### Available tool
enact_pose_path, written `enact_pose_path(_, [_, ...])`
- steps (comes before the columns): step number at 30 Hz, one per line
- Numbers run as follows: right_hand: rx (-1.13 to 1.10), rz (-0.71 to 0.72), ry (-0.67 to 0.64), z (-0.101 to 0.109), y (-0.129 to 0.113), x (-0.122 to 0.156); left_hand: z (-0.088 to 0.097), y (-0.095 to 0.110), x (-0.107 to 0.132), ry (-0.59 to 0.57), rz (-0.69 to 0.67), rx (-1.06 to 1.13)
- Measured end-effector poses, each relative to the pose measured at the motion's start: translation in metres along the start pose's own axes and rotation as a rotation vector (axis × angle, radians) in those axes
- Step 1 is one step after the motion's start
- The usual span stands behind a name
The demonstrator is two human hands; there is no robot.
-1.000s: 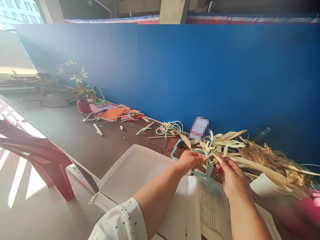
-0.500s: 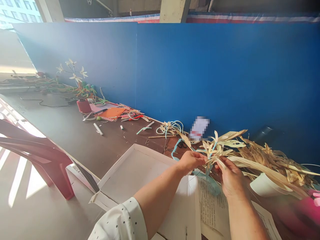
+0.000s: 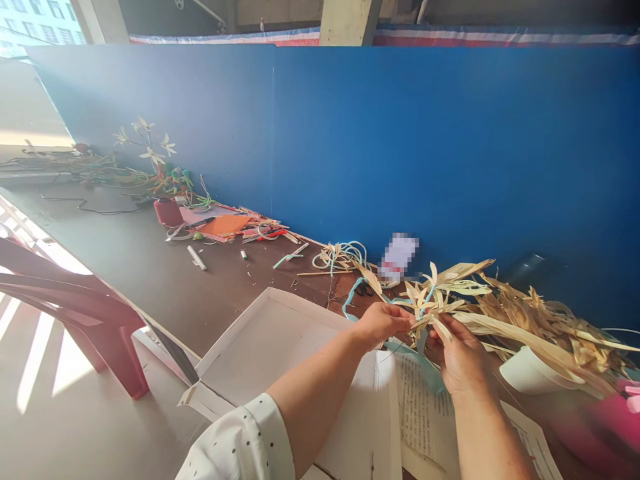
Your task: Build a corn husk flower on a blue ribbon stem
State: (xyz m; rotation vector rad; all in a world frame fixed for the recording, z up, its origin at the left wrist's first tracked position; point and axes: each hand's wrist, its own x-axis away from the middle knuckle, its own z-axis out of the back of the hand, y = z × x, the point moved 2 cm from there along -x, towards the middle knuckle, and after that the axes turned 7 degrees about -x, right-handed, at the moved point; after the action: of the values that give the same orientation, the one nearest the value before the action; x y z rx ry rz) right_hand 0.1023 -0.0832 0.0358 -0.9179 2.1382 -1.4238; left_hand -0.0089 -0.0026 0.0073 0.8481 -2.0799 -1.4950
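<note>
1. The left hand's fingers (image 3: 403, 322) close in a pinch on the lower left of a corn-husk flower spray (image 3: 416, 294); the right hand's fingers press a pale folded petal at its base, though the exact contact is partly hidden.
2. The spray is held between both hands, above the worktop (image 3: 145, 260), its light-blue stem (image 3: 427, 299) showing among the petals.
3. Dry husk looks brittle, so a hard pinch or twist could split a petal; a slack one could let the layers fan out or slip round the stem.
4. The long husks (image 3: 530, 310) lie close beyond the right hand, and loose tips could snag the petals if the spray swings that way.
5. The left hand (image 3: 376, 327) reaches in from the left, knuckles up, its forearm slanting over the shallow cardboard box (image 3: 293, 327).
6. The right hand (image 3: 467, 360) rises more upright, wrist above the printed sheet (image 3: 425, 420); a sideways shift of that forearm could knock the white cup (image 3: 533, 370) just beside it.
</note>
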Motion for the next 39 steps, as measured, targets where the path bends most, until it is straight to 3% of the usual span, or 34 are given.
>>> enact_pose_path(15, [-0.012,-0.028,-0.012,-0.008,-0.005,0.008,-0.004,0.013,0.008,-0.061,0.039,0.086])
enact_pose_path(26, [-0.068,-0.104,-0.104,-0.008,-0.005,0.010,-0.005,0.014,0.008,-0.041,0.028,-0.037])
enact_pose_path(39, [-0.068,-0.008,-0.068,-0.007,0.003,0.006,-0.005,0.012,0.009,-0.024,0.011,-0.026])
